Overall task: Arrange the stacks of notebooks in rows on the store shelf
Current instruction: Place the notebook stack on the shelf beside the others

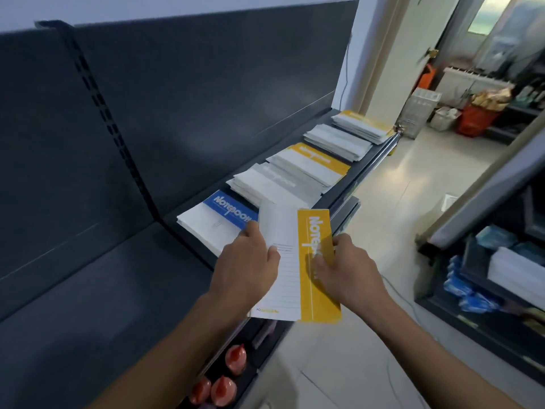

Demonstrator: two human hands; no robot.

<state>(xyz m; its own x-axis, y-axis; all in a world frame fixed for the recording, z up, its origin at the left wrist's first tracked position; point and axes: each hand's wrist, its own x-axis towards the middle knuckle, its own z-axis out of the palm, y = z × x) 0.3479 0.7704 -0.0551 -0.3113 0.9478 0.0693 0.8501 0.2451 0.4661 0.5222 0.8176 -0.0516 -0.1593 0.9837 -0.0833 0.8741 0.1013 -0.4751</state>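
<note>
Both hands hold one notebook above the shelf edge: left hand grips its white lined side; right hand pinches its yellow strip; five stacks lie in a row on the shelf.

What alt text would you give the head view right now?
Both hands hold a yellow-and-white notebook at the front edge of a dark shelf: left hand on its white side, right hand on its yellow band. Five stacks lie in a row on the shelf beyond, the nearest blue-topped.
</note>
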